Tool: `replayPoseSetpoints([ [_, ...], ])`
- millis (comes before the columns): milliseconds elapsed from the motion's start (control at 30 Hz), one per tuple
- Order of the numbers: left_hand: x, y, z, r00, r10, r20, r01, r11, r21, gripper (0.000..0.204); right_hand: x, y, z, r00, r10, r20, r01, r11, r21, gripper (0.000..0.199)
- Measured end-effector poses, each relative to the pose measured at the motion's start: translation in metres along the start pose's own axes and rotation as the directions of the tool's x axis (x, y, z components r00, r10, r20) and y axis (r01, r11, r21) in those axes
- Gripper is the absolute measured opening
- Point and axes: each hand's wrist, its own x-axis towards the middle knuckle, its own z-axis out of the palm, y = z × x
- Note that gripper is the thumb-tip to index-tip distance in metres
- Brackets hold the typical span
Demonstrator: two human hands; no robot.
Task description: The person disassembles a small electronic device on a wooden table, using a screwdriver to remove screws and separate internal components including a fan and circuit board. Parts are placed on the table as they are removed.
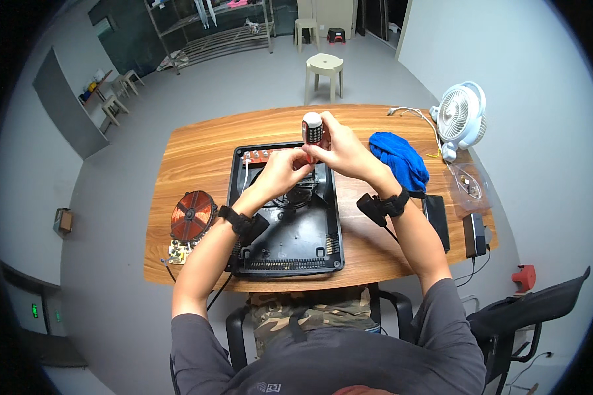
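A black plastic housing, an opened appliance base [290, 237], lies on the wooden table in front of me. Over its far edge stands a screwdriver [312, 130] with a white, black and red handle, roughly upright. My right hand [341, 150] is closed round that handle. Just left of it, my left hand [284, 172] has its fingers pinched together by the screwdriver's lower end; what they hold is hidden. An orange-red circuit strip [257, 157] with several round terminals runs along the housing's far left edge. A round black fan [301, 195] sits inside, partly covered by my left hand.
Left of the housing lie a copper coil [192, 214] and a circuit board [179, 251]. To the right are a blue cloth [400, 160], a black phone [436, 222], a clear tray [466, 187], a dark power bank [473, 236] and a white fan [460, 118].
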Motion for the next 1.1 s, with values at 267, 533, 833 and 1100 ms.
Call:
replayPoseSetpoints([
  [267, 0.013, -0.001, 0.004, 0.998, -0.002, 0.057, -0.005, 0.991, 0.135, 0.019, -0.005, 0.002, 0.002, 0.998, -0.049, -0.036, 0.041, 0.982, -0.182, 0.056],
  [533, 0.013, -0.01, 0.009, 0.995, 0.041, 0.092, -0.053, 0.989, 0.138, 0.02, -0.002, 0.008, 0.005, 0.999, -0.041, -0.003, 0.04, 0.989, -0.139, 0.047],
  [833, 0.014, -0.011, 0.011, 0.992, 0.06, 0.108, -0.078, 0.983, 0.167, 0.022, -0.003, 0.012, 0.004, 1.0, -0.024, -0.006, 0.023, 0.99, -0.142, 0.043],
  [1100, 0.015, -0.021, 0.016, 0.993, 0.064, 0.095, -0.078, 0.985, 0.156, 0.021, -0.004, 0.011, 0.003, 1.0, -0.027, 0.006, 0.028, 0.986, -0.165, 0.042],
])
